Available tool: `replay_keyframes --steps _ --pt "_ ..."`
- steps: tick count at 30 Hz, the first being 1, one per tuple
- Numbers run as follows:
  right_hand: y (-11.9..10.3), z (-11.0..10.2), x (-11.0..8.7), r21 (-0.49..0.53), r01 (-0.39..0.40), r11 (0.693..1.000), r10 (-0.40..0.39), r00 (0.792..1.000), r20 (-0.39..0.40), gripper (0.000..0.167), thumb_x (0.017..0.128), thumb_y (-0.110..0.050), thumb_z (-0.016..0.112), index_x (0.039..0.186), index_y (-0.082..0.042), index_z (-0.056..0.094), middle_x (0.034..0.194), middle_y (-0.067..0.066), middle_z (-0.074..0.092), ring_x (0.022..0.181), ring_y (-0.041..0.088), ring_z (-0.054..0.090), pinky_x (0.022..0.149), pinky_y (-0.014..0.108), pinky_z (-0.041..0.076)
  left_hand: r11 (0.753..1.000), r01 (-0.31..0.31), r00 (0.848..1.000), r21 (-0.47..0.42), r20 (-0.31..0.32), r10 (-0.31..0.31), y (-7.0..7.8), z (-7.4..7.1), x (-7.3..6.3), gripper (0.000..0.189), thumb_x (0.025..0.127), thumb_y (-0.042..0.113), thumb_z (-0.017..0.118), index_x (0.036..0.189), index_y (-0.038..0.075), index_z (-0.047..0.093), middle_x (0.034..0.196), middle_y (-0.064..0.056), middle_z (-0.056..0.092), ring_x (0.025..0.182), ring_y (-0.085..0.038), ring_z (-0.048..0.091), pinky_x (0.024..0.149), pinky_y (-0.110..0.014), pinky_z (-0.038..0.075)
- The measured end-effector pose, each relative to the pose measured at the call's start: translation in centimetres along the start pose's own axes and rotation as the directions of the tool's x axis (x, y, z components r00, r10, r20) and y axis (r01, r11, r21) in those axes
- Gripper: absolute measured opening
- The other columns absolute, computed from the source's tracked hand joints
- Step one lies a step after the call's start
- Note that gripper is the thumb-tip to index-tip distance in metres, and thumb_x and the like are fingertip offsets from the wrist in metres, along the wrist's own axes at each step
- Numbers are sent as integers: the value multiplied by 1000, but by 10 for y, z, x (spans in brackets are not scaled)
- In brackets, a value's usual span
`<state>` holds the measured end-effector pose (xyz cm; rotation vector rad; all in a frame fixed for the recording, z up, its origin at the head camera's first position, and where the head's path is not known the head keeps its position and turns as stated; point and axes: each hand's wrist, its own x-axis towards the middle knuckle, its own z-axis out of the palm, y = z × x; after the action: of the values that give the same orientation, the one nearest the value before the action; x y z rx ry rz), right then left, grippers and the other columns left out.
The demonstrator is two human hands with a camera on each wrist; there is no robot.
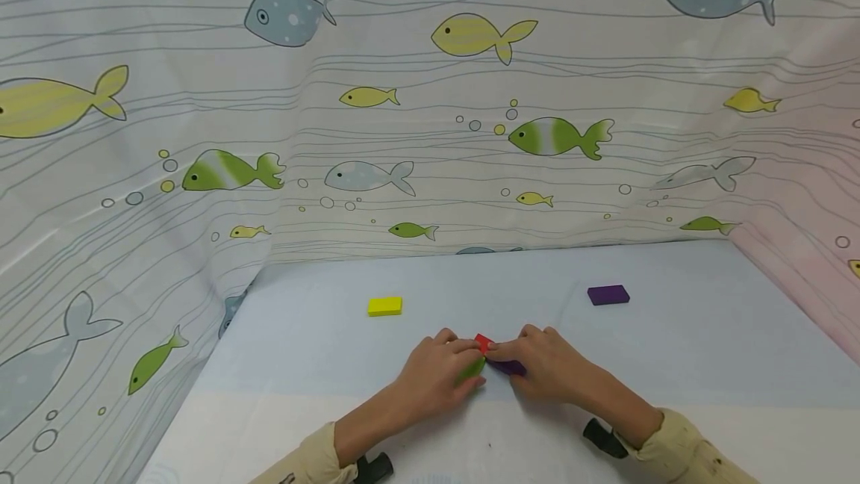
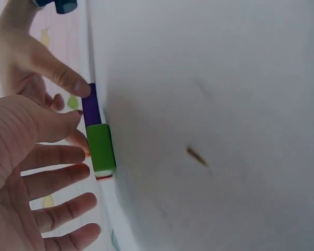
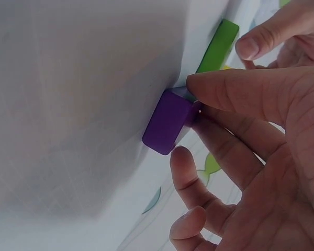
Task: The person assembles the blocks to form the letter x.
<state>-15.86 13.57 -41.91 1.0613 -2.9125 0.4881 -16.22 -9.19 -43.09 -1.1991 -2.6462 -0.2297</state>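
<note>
A green block point(image 1: 472, 370) and a purple block point(image 1: 509, 367) lie end to end on the table, angled to each other. Behind where they meet is a red block point(image 1: 481, 340), partly hidden by fingers. My left hand point(image 1: 440, 368) reaches over the green block, its index fingertip at the red one. In the left wrist view its fingers point(image 2: 63, 178) are fairly straight and spread beside the green block. My right hand point(image 1: 547, 364) pinches the purple block between thumb and fingers, as the right wrist view shows, with its index finger extended toward the red block.
A yellow block point(image 1: 385, 306) lies farther back on the left, and another purple block point(image 1: 608, 295) farther back on the right. Fish-printed cloth point(image 1: 416, 133) rises behind the table point(image 1: 302, 364) and along both sides. Each wrist carries a dark camera mount.
</note>
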Motion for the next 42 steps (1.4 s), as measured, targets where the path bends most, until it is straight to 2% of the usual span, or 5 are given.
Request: replay_keyframes --steps 13,24,27,34,42 --pt "2 0 0 -22 24 999 -24 999 -25 42 82 -12 73 122 -25 72 113 -8 71 80 14 50 62 32 36 1000 -10 1000 14 19 10 1 1 1 29 91 40 71 108 17 73 117 5 69 97 -14 56 71 -27 46" --pt "0 -6 3 -19 10 1000 -10 1000 26 43 82 -12 74 124 -22 72 115 -6 71 83 15 50 66 33 35 1000 -24 1000 8 -1 24 0 -1 4 20 89 38 73 94 19 72 108 9 70 88 -13 55 64 -23 40" --pt "-2 -6 4 -23 11 1000 -11 1000 22 43 82 -13 74 124 -22 71 114 -5 71 83 16 50 66 34 36 999 -21 1000 24 11 21 1 -2 4 23 88 41 73 93 19 71 110 8 70 88 -14 55 64 -24 41" --pt "-3 -1 2 -39 26 999 -26 1000 -14 41 82 -13 73 122 -23 72 110 -6 72 81 15 50 66 34 36 1000 6 995 20 101 -8 4 -3 4 31 89 45 70 102 18 72 118 6 68 93 -13 53 69 -26 42" --pt "-3 4 1 -53 41 998 -44 997 -57 39 82 -14 73 120 -22 73 110 -8 71 86 18 54 69 37 38 1000 1 995 19 96 -3 3 -4 3 31 89 47 70 102 19 73 118 7 68 91 -13 53 65 -24 39"
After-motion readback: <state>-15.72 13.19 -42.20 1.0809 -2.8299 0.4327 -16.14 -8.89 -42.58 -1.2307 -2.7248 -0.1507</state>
